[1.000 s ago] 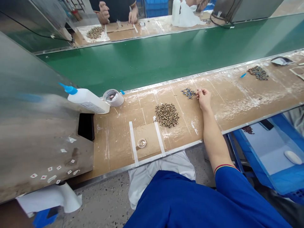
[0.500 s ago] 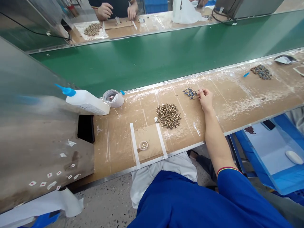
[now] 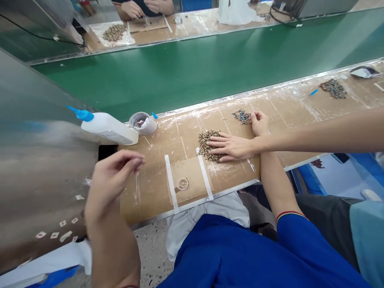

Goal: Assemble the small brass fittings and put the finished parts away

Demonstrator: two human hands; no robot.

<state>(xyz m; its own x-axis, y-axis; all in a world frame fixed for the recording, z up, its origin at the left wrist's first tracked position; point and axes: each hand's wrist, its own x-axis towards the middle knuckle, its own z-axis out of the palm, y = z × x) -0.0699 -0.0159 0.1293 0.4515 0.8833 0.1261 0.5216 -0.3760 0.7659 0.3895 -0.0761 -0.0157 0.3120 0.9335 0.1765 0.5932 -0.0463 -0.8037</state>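
Note:
My right hand (image 3: 259,123) rests on the cardboard-covered bench (image 3: 150,180), fingers closed in a pinch at the edge of a small heap of bluish metal parts (image 3: 241,116); what it pinches is too small to see. My left hand (image 3: 112,180) is raised over the bench's left part, fingertips drawn together near the thumb. A co-worker's hand (image 3: 232,146) reaches in from the right and lies flat, fingers spread, on the pile of brass-coloured parts (image 3: 204,140), its forearm crossing over my right wrist.
A white glue bottle with a blue nozzle (image 3: 108,128) lies beside a small white cup (image 3: 143,123). Two white tape strips frame a small clear round dish (image 3: 182,184). A green conveyor belt (image 3: 210,68) runs behind. Another person's hands (image 3: 132,8) work across it.
My left hand has risen into view at the lower left. A co-worker's arm has come in from the right and laid its hand on the brass pile. My right hand has stayed put.

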